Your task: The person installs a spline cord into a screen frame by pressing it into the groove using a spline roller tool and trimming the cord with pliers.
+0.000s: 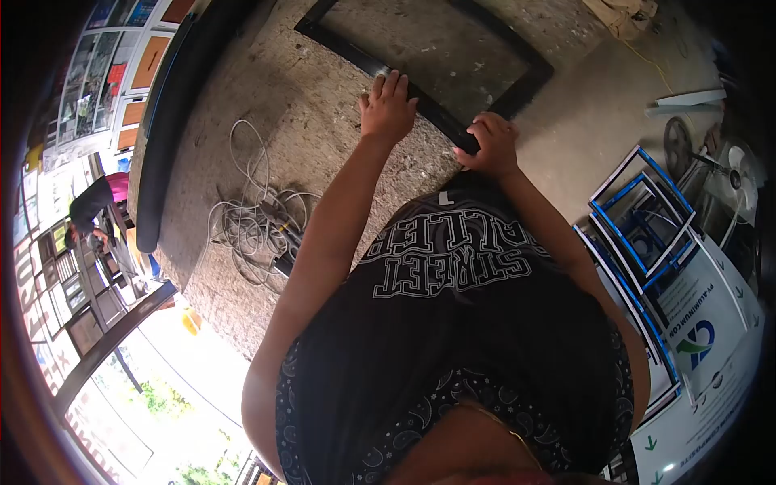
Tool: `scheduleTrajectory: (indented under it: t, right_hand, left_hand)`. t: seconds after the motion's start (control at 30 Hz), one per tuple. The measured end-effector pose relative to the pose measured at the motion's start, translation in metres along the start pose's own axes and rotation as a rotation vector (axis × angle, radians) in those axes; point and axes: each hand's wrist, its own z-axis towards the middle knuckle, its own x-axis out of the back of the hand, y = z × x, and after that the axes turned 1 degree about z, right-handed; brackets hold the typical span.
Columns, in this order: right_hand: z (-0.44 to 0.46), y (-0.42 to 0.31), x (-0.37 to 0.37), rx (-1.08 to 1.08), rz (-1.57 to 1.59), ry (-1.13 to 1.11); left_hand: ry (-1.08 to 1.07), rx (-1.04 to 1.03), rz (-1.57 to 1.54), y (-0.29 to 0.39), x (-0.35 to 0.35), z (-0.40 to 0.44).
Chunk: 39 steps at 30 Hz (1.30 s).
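Note:
A black rectangular frame (436,113) lies on the rough work surface, its far edge cut off at the top of the view. My left hand (390,111) rests on the frame's near bar with fingers stretched and a little apart. At the near right corner, my right hand (493,144) has its fingers bent around the frame. The underside of that grip is hidden.
Tangled pale cable (263,230) lies on the surface left of my arm. Blue-edged frames (643,218) and a printed panel (699,315) stand at right, near a fan (735,178). Another person (95,206) bends over at far left.

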Motion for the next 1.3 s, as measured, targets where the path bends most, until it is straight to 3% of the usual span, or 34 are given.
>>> scheduleTrajectory:
  t: [0.1,0.2,0.33,0.4,0.5,0.57,0.73,0.83,1.07,1.17,1.3]
  right_hand:
    - [-0.001,0.001,-0.001,0.04,-0.002,0.022]
    - [-0.001,0.002,-0.001,0.06,-0.001,0.031]
    - [0.0,0.009,-0.011,0.109,0.012,0.081]
    - [0.001,0.008,-0.009,0.13,0.02,0.051]
    - [0.007,0.011,-0.003,0.125,0.037,-0.01]
    - [0.011,0.012,0.003,0.133,0.031,-0.037]
    - [0.009,0.018,-0.002,0.095,0.111,-0.049]
    - [0.012,0.022,0.001,0.133,0.123,-0.075]
    - [0.014,0.027,0.0,0.141,0.205,-0.102]
    - [0.013,0.027,0.0,0.131,0.215,-0.104]
    - [0.015,0.026,-0.001,0.153,0.214,-0.069]
  left_hand:
    - [0.023,0.04,-0.115,0.003,0.004,0.007]
    - [0.197,0.282,-0.357,0.03,0.01,0.027]
    - [0.452,0.206,-0.524,0.078,0.065,0.082]
    - [0.641,0.416,-0.497,0.064,0.065,0.144]
    - [0.557,1.091,-0.591,-0.016,0.077,0.226]
    - [0.394,1.216,-0.466,-0.067,0.087,0.225]
    - [0.191,1.096,-0.826,-0.107,0.098,0.215]
    - [0.205,0.861,-0.464,-0.142,0.069,0.218]
    - [0.273,0.755,-0.1,-0.196,0.016,0.219]
    - [0.229,0.912,-0.406,-0.188,0.038,0.207]
    - [0.155,0.85,-0.269,-0.192,0.042,0.205]
